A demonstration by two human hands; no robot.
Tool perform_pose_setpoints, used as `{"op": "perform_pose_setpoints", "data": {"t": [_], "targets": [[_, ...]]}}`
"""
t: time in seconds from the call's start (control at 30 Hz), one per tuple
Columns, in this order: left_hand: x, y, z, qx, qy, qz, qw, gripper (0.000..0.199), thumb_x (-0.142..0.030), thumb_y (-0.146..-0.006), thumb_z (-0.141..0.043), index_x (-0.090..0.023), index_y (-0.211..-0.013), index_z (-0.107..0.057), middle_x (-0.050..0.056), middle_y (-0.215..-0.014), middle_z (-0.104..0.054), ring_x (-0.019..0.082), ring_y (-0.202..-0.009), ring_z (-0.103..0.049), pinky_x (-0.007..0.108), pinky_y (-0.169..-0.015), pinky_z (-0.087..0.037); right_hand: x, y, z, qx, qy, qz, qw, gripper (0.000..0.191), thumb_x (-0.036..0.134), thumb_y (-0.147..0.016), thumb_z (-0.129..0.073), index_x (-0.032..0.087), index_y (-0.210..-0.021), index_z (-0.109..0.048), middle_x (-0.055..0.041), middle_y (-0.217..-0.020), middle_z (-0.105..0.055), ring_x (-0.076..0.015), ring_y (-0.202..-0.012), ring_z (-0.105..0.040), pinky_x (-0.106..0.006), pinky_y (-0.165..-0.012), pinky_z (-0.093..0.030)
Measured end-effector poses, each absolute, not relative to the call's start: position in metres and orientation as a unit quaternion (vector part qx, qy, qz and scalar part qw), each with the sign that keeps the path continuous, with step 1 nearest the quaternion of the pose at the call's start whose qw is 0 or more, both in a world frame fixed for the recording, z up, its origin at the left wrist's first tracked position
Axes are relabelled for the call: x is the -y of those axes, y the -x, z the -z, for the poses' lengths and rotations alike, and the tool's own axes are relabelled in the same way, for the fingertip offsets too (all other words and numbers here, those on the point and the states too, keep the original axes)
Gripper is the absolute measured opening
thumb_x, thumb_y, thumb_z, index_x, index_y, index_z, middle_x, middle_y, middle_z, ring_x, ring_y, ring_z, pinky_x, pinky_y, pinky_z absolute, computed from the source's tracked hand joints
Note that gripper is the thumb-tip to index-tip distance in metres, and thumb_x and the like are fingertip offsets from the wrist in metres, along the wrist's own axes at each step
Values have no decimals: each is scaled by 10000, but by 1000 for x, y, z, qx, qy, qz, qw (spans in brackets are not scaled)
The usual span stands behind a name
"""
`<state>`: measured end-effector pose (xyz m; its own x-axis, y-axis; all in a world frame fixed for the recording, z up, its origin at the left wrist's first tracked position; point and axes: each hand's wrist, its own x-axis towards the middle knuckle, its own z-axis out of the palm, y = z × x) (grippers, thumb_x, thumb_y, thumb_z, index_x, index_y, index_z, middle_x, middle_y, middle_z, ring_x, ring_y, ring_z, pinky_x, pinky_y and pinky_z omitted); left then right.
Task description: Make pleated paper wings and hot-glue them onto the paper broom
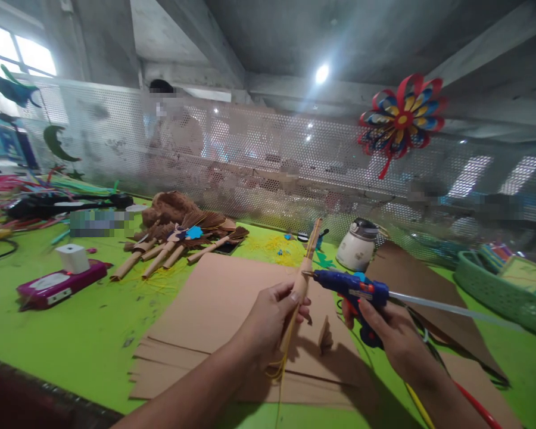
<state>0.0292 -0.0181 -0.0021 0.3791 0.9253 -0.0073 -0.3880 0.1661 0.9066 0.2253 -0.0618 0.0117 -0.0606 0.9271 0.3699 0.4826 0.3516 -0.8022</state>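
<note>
Gluing step, as judged: right hand (pixel 395 333) with its grip closed round a blue glue gun (pixel 361 290), whose nozzle met or nearly met the tan paper roll (pixel 300 287), pinched in the left hand (pixel 268 305) above stacked brown sheets (pixel 232 298). Steady aim seemed called for next. Yellow strands (pixel 284 363) hung below, a possible snag; similar rolls (pixel 161 256) lay leftward on the tabletop (pixel 116 316).

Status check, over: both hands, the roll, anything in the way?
Left hand gripping roll. Right hand holding glue gun, nozzle at roll. Roll tilted over sheets. Nothing visibly blocking nozzle.
</note>
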Motion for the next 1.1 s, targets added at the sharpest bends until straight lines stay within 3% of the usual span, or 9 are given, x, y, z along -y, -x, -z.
{"op": "perform_pose_setpoints", "data": {"t": [0.3,0.63,0.9,1.0,1.1], "targets": [[15,-27,4,-289,-444,-474,703,238,-259,-738,-629,-85,-899,-653,61,-790,-594,80,-623,-512,194,-593,-395,65,-226,-11,681,525,-242,450,453,512,-856,-397,173,-616,-577,-63,-675,-581,-178,-640,-498,-280,-550,-364],[14,-28,7,-281,-494,-487,664,345,-318,-720,-663,-100,-986,-636,58,-789,-588,97,-645,-500,215,-586,-380,61,-230,-8,672,509,-256,473,425,496,-863,-398,163,-712,-615,-56,-635,-562,-180,-634,-485,-279,-534,-349],[18,-29,-1,-297,-506,-500,637,340,-329,-728,-634,-96,-977,-632,46,-751,-565,105,-637,-482,226,-584,-374,63,-231,-8,674,504,-277,464,454,510,-855,-402,158,-682,-632,-62,-598,-565,-187,-614,-492,-280,-515,-352],[18,-27,0,-306,-542,-500,603,288,-298,-764,-583,-99,-966,-630,38,-721,-561,118,-628,-487,238,-594,-385,63,-228,-8,666,498,-282,478,444,497,-852,-421,159,-657,-633,-58,-585,-570,-167,-550,-473,-292,-523,-373],[18,-23,1,-342,-606,-515,501,277,-224,-793,-521,-131,-1036,-615,38,-727,-577,150,-673,-513,262,-646,-402,62,-229,-4,648,496,-272,511,448,527,-821,-457,154,-647,-635,-72,-603,-587,-186,-565,-509,-317,-554,-420]]}}
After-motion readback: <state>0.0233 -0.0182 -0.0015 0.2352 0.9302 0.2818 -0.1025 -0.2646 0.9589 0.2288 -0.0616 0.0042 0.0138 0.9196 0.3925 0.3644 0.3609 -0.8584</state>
